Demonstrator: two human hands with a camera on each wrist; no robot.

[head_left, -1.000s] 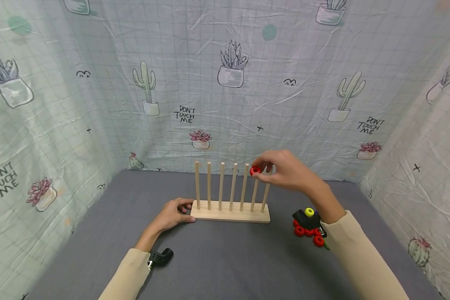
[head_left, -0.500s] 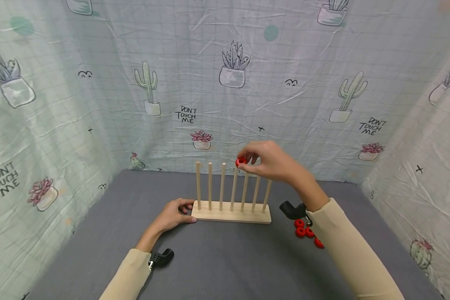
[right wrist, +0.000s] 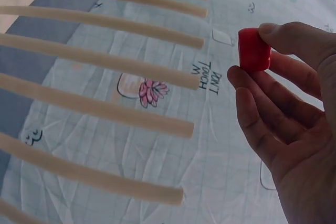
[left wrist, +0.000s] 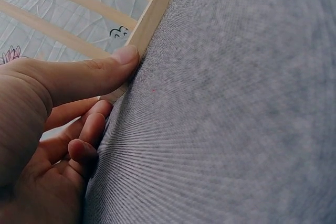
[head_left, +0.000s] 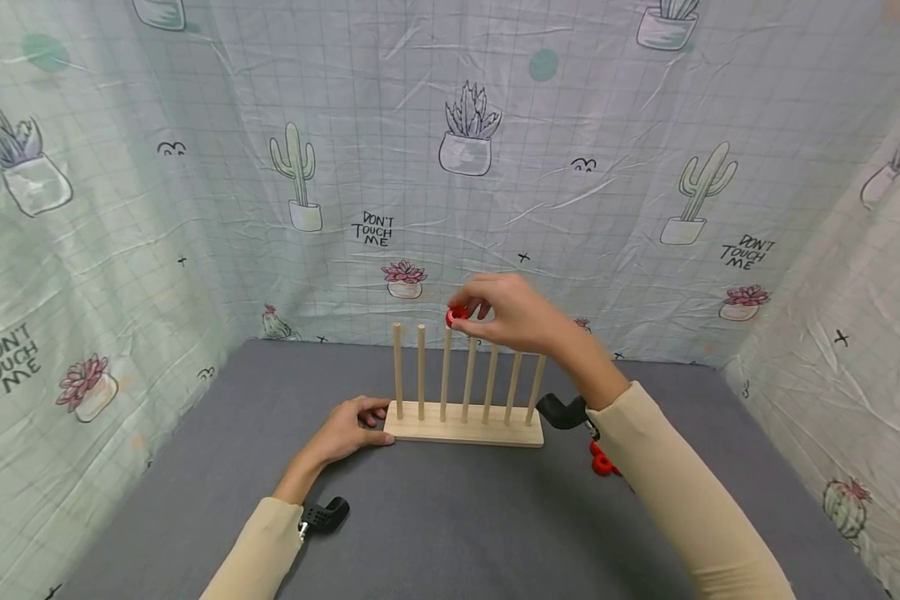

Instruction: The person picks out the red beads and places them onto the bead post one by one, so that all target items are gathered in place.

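A wooden peg rack (head_left: 461,431) with a row of several upright, bare dowels (head_left: 445,375) stands on the grey cloth. My left hand (head_left: 345,429) grips the left end of its base, the thumb (left wrist: 92,77) on the front edge and fingers around behind. Above the dowel tops, my right hand (head_left: 516,312) pinches a red ring (head_left: 453,317) between thumb and fingertips. From the right wrist view, the red ring (right wrist: 254,51) stands clear of the dowel ends, its hole turned out of sight.
More red rings (head_left: 602,464) lie on the table to the right of the rack, partly hidden by the right forearm. A printed cactus curtain (head_left: 345,250) hangs behind and on both sides. Each wrist carries a black camera mount (head_left: 562,412).
My right hand has carried the red ring leftward and slightly up, passing over the right-hand dowels toward the third from the left. The left hand keeps its grip on the base.
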